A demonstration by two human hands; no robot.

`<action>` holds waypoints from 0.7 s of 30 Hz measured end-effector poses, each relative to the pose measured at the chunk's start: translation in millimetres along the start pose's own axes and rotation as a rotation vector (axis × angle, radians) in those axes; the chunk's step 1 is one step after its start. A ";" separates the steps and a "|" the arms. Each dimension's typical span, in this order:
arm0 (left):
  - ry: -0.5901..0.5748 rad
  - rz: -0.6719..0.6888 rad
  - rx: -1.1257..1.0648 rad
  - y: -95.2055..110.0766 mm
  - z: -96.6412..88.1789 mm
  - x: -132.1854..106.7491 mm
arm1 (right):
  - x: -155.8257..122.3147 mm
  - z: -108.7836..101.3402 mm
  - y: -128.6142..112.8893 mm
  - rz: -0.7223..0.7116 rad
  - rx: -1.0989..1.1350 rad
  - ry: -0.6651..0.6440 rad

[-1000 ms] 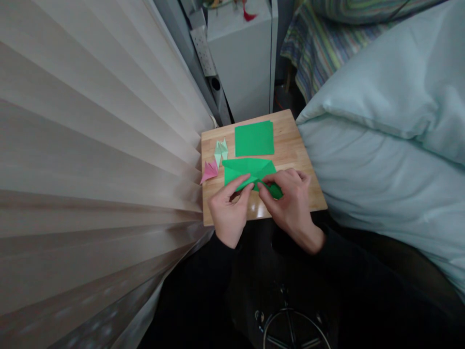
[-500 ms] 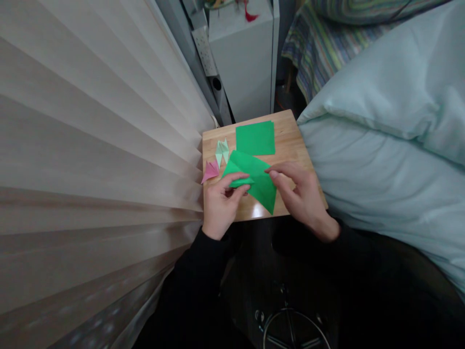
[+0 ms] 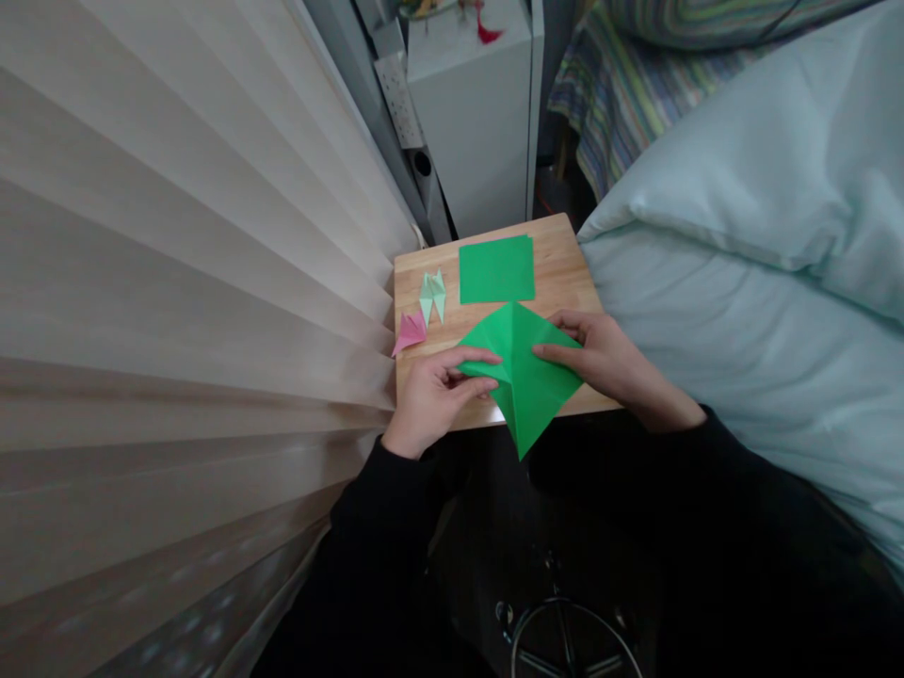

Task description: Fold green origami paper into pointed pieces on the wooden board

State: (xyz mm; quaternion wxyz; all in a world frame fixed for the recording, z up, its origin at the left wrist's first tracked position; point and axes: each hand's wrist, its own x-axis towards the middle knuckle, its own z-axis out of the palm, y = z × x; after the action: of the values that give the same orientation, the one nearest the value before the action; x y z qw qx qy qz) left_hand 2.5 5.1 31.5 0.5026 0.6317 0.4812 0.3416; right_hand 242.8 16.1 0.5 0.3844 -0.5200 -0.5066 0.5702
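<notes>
A green paper (image 3: 524,372), folded into a kite-like shape, lies on the small wooden board (image 3: 565,273) with its lower tip hanging past the near edge. My left hand (image 3: 432,400) pinches its left corner, fingers curled onto the paper. My right hand (image 3: 605,363) grips the right corner, thumb on top and fingers under the edge. A flat stack of green square sheets (image 3: 496,269) lies just beyond. Two small folded figures sit at the board's left side: a pale green one (image 3: 432,294) and a pink one (image 3: 411,331).
A pleated beige curtain (image 3: 176,311) fills the left. A pale blue duvet (image 3: 749,245) presses against the board's right edge. A white cabinet (image 3: 473,113) stands behind, with striped bedding (image 3: 621,85) at top right. A round metal stool base (image 3: 565,636) shows below.
The green paper has been turned and opened from a narrow folded strip into a wide kite shape. My right hand moved to its right corner and my left hand stayed at the left corner.
</notes>
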 end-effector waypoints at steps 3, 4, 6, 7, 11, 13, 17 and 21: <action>0.034 -0.029 0.026 -5.1 -2.0 1.7 | 1.2 -5.3 1.8 -0.010 -0.129 0.106; 0.042 -0.037 0.036 -6.8 -2.5 2.2 | 1.5 -7.2 2.6 -0.010 -0.157 0.134; 0.053 -0.046 0.045 -9.7 -3.1 2.9 | 1.6 -9.5 3.4 -0.019 -0.189 0.167; 0.057 -0.048 0.045 -10.9 -2.8 3.1 | 1.4 -9.7 3.3 -0.023 -0.200 0.175; 0.066 -0.053 0.033 -13.9 2.5 2.3 | -0.5 -3.6 -1.4 -0.035 -0.243 0.166; 0.070 -0.065 0.002 -13.8 6.7 1.8 | -1.9 1.5 -4.2 -0.064 -0.281 0.130; 0.092 -0.098 -0.052 -12.1 12.8 1.9 | -4.6 8.8 -6.2 -0.124 -0.388 0.091; 0.096 -0.108 -0.049 -13.3 11.7 2.3 | -6.0 9.3 -7.2 -0.146 -0.441 0.136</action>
State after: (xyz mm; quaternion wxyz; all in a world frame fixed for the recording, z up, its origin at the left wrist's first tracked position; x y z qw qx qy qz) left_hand 10.4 4.1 15.5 0.5122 0.5753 0.5294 0.3556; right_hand 234.1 10.1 8.2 0.3353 -0.5905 -0.6281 0.3801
